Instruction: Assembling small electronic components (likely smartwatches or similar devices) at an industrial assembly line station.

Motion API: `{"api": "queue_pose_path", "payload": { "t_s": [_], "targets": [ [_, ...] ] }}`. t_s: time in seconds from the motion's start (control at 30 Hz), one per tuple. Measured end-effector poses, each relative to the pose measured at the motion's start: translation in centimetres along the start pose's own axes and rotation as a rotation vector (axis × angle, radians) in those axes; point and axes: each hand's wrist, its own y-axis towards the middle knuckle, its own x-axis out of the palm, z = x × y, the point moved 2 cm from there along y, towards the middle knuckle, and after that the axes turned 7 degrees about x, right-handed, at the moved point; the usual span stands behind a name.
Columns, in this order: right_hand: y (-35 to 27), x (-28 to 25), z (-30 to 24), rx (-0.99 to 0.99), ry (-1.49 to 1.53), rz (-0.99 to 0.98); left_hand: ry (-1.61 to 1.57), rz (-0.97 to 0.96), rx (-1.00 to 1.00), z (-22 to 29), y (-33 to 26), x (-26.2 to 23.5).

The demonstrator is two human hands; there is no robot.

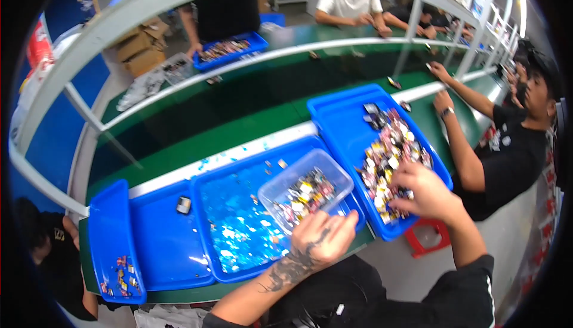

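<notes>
My right hand point(427, 192) reaches over a heap of small wrapped-looking pieces point(382, 155), mixed yellow, white, pink and black, in a blue tray point(337, 128). Its fingers are bent and apart, with the tips down at the pieces. My left hand point(322, 239), tattooed at the wrist, is closed at the near edge of a clear plastic box point(277, 188). Its fingers curl under and out of sight, so whatever they hold is hidden. More of the small pieces point(310, 191) lie inside that box, which sits across a wider blue tray point(206, 208).
Shiny scraps point(245, 238) cover the wider tray's floor. To the left, one blue tray holds a single dark-and-white piece point(183, 205); another point(110, 226) holds several pieces. A green conveyor belt point(209, 125) runs beyond a white rail. Co-workers stand opposite and at right. A red stool point(428, 238) stands below.
</notes>
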Motion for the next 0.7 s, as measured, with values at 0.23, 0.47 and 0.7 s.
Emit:
{"api": "queue_pose_path", "payload": {
  "t_s": [0.23,0.47,0.7],
  "targets": [
    [-1.9,2.7,-2.0,0.026,-0.206,0.31,-0.042,0.011,-0.023,1.3,-0.1,-0.9],
    [-1.9,0.9,1.9,0.383,0.525,0.532,-0.025,0.053,-0.018,0.5,0.4,0.4],
    [-0.6,0.0,4.5,0.407,0.35,0.178,-0.013,0.045,-0.06,-0.4,1.2,1.8]
  ]
}}
